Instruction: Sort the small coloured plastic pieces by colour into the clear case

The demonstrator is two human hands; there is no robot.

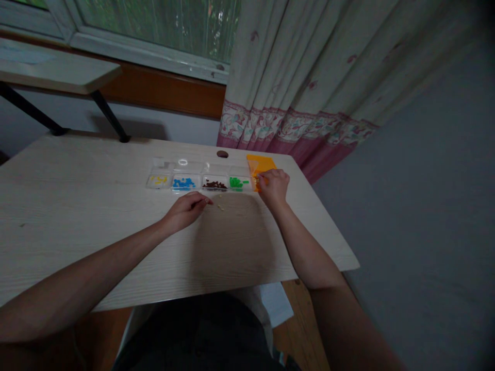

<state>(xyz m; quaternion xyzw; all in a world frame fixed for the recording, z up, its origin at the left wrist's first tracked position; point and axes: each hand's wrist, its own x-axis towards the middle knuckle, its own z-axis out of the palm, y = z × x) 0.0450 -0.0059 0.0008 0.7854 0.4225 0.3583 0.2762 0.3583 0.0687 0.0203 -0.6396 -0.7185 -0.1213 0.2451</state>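
Note:
A clear compartment box (189, 168) lies on the table with its lids up. Its sections hold small yellow pieces (158, 180), blue pieces (183, 183), dark brown pieces (215, 185) and green pieces (236, 183). At its right end is an orange compartment (261, 163) with pale bits in it. My right hand (275, 186) reaches into this compartment, fingertips pinched together; what they hold is too small to name. My left hand (188, 210) is closed in a pinch just in front of the box, its contents unclear. Beside its fingertips lie a few tiny pale pieces (220, 207).
The wooden table (127, 226) has a round cable hole (222, 154) at its back edge. A raised shelf (58, 69) on black legs stands at the back left. A curtain (286, 77) hangs behind the table, and a wall (406, 190) is on the right.

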